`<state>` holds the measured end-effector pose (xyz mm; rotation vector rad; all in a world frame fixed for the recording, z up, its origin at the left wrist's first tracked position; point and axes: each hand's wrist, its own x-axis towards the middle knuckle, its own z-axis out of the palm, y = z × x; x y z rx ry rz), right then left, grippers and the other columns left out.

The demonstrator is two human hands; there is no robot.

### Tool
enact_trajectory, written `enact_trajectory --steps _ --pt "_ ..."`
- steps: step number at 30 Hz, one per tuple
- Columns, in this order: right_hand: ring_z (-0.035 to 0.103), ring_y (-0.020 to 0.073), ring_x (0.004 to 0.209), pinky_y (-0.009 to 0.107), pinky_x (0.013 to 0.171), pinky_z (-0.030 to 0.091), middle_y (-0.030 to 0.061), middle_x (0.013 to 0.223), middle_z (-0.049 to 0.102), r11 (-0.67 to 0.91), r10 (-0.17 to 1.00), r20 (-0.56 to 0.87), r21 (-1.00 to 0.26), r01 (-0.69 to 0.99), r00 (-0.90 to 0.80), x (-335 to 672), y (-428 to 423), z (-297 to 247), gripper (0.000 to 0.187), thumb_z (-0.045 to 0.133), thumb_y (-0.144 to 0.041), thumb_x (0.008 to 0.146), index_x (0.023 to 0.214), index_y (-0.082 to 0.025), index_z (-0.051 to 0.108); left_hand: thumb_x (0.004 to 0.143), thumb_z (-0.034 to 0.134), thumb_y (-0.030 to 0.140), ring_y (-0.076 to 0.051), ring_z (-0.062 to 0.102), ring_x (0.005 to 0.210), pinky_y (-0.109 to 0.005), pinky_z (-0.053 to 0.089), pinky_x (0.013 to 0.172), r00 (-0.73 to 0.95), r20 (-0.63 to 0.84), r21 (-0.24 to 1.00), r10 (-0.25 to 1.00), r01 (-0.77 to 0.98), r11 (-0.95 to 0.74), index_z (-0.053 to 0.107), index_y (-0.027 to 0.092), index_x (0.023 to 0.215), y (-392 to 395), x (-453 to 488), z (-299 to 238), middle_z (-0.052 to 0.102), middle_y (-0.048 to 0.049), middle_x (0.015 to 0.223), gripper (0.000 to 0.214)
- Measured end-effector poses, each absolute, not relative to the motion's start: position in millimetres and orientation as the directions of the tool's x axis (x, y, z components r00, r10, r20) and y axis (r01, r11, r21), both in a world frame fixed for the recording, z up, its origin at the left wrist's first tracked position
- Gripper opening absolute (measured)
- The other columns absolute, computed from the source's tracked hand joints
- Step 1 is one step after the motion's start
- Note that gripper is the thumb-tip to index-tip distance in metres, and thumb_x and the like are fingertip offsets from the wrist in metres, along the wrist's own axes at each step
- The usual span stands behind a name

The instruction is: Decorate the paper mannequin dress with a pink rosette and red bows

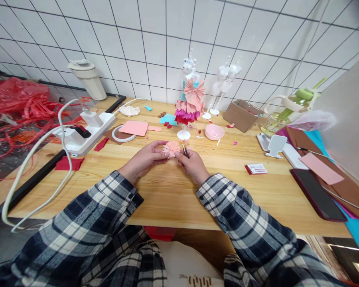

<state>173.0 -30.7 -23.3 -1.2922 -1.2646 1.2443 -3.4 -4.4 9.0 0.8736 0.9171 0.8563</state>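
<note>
My left hand (143,158) pinches a small pink pleated paper fan (171,148) at its left edge, just above the wooden table (173,191). My right hand (194,164) is closed around metal tweezers (185,150) whose tips touch the fan's right side. Behind the hands stands a small mannequin (190,104) dressed in layered pink and red paper fans, on a white round base.
A white power strip (86,131) with a thick cable lies at the left. Pink paper sheets (134,128), a pink bowl (214,132), a cardboard box (241,114), a second bare mannequin (225,81), a bottle (287,107), a phone (317,194) and a small red box (256,169) are spread around.
</note>
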Motion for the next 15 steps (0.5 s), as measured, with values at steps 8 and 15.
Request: enact_trajectory --steps 8,15 --pt "0.034 0.007 0.044 0.021 0.042 0.027 -0.0062 0.054 0.046 -0.087 0.996 -0.089 -0.995 0.039 -0.033 173 -31 -22 0.039 0.064 -0.057 0.077 0.08 -0.019 0.055 0.064 0.082 0.011 -0.014 0.07 0.07 -0.021 0.054 0.068 0.374 -0.27 0.914 0.887 -0.192 0.359 0.06 0.015 0.119 -2 -6 7 0.074 -0.0054 0.077 0.059" --pt "0.02 0.0045 0.034 0.02 0.033 0.015 -0.0096 0.052 0.037 -0.254 0.966 -0.238 -0.95 -0.183 -0.104 172 -37 -6 0.051 0.036 -0.069 0.089 0.084 -0.02 0.051 0.064 0.079 0.004 -0.015 0.071 0.076 -0.022 0.056 0.071 0.296 -0.29 0.884 0.91 -0.28 0.373 0.06 0.016 0.115 -2 -6 11 0.074 -0.005 0.085 0.056"
